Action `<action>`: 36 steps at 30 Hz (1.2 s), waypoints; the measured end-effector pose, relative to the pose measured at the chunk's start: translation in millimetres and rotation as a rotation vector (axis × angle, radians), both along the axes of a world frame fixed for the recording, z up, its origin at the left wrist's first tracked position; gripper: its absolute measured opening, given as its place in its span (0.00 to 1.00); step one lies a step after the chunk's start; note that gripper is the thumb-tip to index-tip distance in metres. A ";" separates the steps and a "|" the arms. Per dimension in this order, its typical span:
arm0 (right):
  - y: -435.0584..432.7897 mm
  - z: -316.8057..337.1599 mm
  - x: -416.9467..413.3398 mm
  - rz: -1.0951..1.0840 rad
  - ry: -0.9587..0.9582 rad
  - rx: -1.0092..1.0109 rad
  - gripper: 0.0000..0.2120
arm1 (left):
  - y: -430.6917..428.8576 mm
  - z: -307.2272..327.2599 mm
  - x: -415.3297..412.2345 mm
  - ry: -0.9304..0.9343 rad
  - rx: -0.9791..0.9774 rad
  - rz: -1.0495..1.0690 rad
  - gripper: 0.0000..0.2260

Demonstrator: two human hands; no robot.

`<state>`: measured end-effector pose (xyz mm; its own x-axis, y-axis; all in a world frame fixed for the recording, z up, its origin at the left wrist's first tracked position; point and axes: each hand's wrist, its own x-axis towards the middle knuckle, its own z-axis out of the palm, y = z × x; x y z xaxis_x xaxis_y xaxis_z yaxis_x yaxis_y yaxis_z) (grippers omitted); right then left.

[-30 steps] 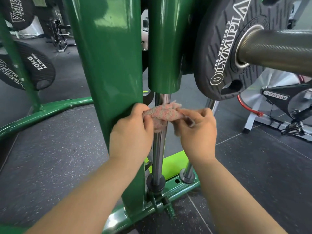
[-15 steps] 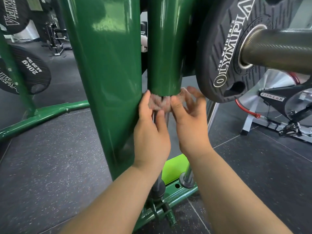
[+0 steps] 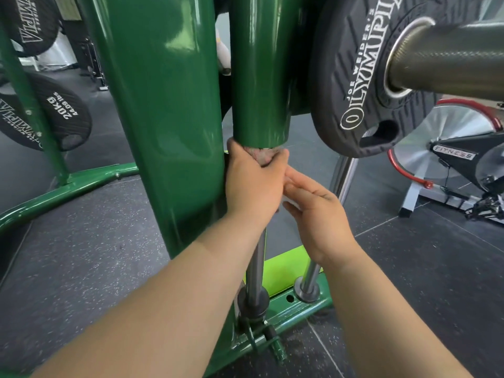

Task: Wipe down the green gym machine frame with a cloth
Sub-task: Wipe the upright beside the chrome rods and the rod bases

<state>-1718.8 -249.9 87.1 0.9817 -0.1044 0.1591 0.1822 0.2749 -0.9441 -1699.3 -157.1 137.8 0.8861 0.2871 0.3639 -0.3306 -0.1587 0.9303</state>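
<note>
Head view: my left hand is curled tight around the pinkish cloth on the chrome rod, jammed right under the lower rim of the green sleeve. My right hand sits just below and right of that grip, fingers loose and holding nothing. The thick green post hugs the grip's left side; to its right the floor lies open beneath the weight plate.

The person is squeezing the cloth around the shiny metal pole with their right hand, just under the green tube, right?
Not quite. The head view shows the left hand squeezing the cloth around the shiny metal pole, just under the green tube. The right hand is beside it with straight fingers, holding nothing.
</note>
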 end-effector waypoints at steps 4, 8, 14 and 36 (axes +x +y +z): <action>5.2 -36.7 -0.8 0.000 0.160 0.118 0.16 | -5.0 -12.3 8.0 -0.087 -0.043 0.124 0.17; 12.6 -92.1 2.5 0.037 0.285 0.038 0.14 | -9.6 -63.2 10.0 -0.030 -0.181 0.051 0.16; 15.4 -121.6 -9.0 0.138 0.329 0.052 0.13 | -3.6 -102.3 -2.1 0.132 -0.029 0.110 0.14; -26.3 -104.3 -19.9 0.435 0.332 -0.074 0.21 | 5.7 -111.4 -32.8 0.366 -0.333 -0.179 0.13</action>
